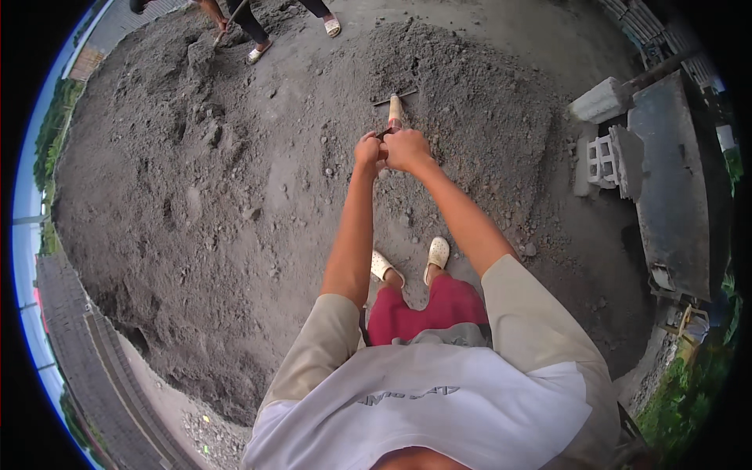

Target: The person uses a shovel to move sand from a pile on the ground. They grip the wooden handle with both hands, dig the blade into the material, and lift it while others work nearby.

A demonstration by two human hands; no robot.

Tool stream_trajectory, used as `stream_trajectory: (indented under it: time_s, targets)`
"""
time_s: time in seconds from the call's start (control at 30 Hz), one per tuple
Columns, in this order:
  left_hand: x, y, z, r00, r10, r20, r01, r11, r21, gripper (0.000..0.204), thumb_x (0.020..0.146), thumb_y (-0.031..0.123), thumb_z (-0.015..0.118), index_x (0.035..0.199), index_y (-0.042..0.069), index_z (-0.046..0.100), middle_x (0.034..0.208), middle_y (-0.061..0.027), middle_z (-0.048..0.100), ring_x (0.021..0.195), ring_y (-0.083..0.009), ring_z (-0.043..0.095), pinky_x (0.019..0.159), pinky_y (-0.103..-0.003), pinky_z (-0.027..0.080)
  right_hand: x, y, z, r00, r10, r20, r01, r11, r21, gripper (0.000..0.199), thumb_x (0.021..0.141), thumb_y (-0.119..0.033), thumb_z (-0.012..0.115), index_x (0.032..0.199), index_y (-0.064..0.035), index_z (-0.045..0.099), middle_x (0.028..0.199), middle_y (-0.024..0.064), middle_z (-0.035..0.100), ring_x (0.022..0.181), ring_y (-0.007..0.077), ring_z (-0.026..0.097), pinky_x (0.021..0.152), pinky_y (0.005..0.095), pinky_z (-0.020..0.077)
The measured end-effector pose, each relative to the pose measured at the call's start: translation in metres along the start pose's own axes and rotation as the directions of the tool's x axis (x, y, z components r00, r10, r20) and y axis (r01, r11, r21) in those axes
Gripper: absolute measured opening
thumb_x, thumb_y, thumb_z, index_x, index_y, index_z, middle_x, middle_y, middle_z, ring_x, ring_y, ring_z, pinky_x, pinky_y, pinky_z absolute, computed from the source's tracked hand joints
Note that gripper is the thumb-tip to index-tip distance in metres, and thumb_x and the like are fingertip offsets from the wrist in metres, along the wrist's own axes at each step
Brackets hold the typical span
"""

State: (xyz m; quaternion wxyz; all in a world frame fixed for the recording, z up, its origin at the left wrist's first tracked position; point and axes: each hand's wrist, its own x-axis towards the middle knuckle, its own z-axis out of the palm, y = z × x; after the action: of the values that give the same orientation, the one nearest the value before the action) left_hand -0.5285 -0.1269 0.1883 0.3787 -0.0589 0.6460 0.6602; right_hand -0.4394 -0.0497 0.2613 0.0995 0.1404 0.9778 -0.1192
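Note:
My left hand (368, 150) and my right hand (406, 149) are closed side by side around the upper end of a shovel (395, 110), with my arms stretched out ahead of me. Its pale wooden shaft points away from me and looks short from this angle. The thin dark top edge of the blade crosses the shaft's far end; the rest of the blade is hidden, apparently in the mound of grey sand and gravel (470, 86). My fingers cover most of the grip.
Beyond the sand, at the far left, another person (254, 27) in dark trousers holds a long-handled tool. A hollow concrete block (603, 161), a pale block (598, 100) and a large grey metal panel (666, 172) stand at right. A high, lumpy sand heap (157, 235) fills the left.

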Motion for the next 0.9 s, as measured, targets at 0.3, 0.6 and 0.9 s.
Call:
stream_trajectory:
  time_s: [0.3, 0.6, 0.9]
  targets:
    - [-0.057, -0.182, -0.009, 0.954, -0.260, 0.151, 0.279, 0.952, -0.128, 0.019, 0.080, 0.016, 0.044, 0.092, 0.004, 0.053, 0.081, -0.0101, 0.058, 0.065, -0.0224, 0.059, 0.063, -0.040, 0.051, -0.131, 0.014, 0.125, 0.971, 0.065, -0.229, -0.058, 0.998, 0.038, 0.019, 0.069, -0.019, 0.062, 0.084, -0.0061, 0.061, 0.090, 0.0107, 0.063, 0.092, 0.0256, 0.058, 0.083, 0.0368, 0.0441]
    - [-0.248, -0.177, -0.060, 0.926, -0.364, 0.101, 0.359, 0.931, 0.068, 0.019, 0.077, 0.015, 0.046, 0.091, 0.005, 0.054, 0.083, -0.0109, 0.057, 0.071, -0.0214, 0.059, 0.058, -0.035, 0.049, -0.278, -0.073, 0.125, 0.967, 0.129, -0.218, -0.070, 0.962, 0.263, 0.014, 0.065, -0.013, 0.061, 0.076, -0.0053, 0.058, 0.080, 0.0137, 0.063, 0.083, 0.0300, 0.059, 0.079, 0.0407, 0.0402]
    - [-0.300, -0.133, -0.059, 0.744, -0.521, 0.418, 0.522, 0.844, 0.121, 0.022, 0.081, 0.009, 0.039, 0.096, -0.007, 0.042, 0.086, -0.0140, 0.053, 0.071, -0.0251, 0.059, 0.072, -0.039, 0.053, -0.345, -0.131, 0.091, 0.407, 0.645, -0.647, -0.244, 0.759, 0.604, 0.034, 0.062, -0.010, 0.066, 0.093, -0.0049, 0.053, 0.093, 0.0089, 0.055, 0.096, 0.0249, 0.050, 0.082, 0.0390, 0.0382]
